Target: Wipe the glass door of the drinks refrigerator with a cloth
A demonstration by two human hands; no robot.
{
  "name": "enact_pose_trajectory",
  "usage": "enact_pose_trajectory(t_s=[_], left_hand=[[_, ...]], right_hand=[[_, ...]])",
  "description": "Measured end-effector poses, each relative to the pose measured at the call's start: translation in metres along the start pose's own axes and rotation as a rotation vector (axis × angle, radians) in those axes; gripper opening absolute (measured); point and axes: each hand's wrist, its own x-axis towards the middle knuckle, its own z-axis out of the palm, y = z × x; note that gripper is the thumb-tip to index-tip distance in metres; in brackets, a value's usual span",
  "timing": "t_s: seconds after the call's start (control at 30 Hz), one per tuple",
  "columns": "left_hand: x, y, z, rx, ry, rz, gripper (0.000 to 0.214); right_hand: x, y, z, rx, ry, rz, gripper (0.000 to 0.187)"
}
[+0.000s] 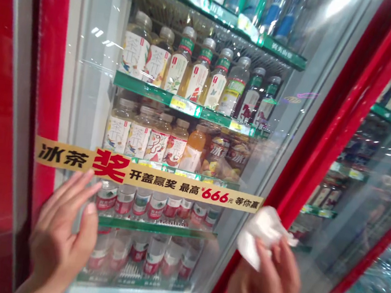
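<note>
My left hand (63, 232) is at the lower left of the glass door, its fingers stretched out and its fingertips at the lower edge of a yellow banner strip (152, 179). The strip runs across the glass with black and red lettering. At the strip's right end my right hand (267, 278) grips a crumpled white tissue (265, 231) between thumb and fingers. The tissue overlaps the red door frame (309, 162). Whether it touches the frame or the glass, I cannot tell.
Behind the glass, green-edged shelves (145, 88) hold several tea bottles (180, 62) and, lower down, red-labelled water bottles (156, 206). Another red-framed cooler door (364, 267) stands to the right. A red upright (42, 71) borders the door on the left.
</note>
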Motion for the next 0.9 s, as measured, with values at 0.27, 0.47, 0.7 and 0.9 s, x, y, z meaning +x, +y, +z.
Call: enact_pose_trajectory(t_s=[0.27,0.47,0.7,0.9], left_hand=[[-0.012,-0.027,0.058,0.217,-0.034,0.076,0.088],[-0.010,-0.023,0.055,0.211,0.001,0.046,0.085],[-0.011,-0.029,0.057,0.242,0.032,0.117,0.087],[-0.012,-0.026,0.058,0.251,0.036,0.130,0.086]], right_hand=[[-0.036,0.014,0.060,0.111,-0.298,0.067,0.062],[0.002,0.010,0.108,-0.275,-0.180,0.083,0.072],[-0.051,-0.003,0.089,-0.222,-0.543,-0.678,0.077],[0.019,0.036,0.090,-0.227,-0.356,-0.025,0.075]])
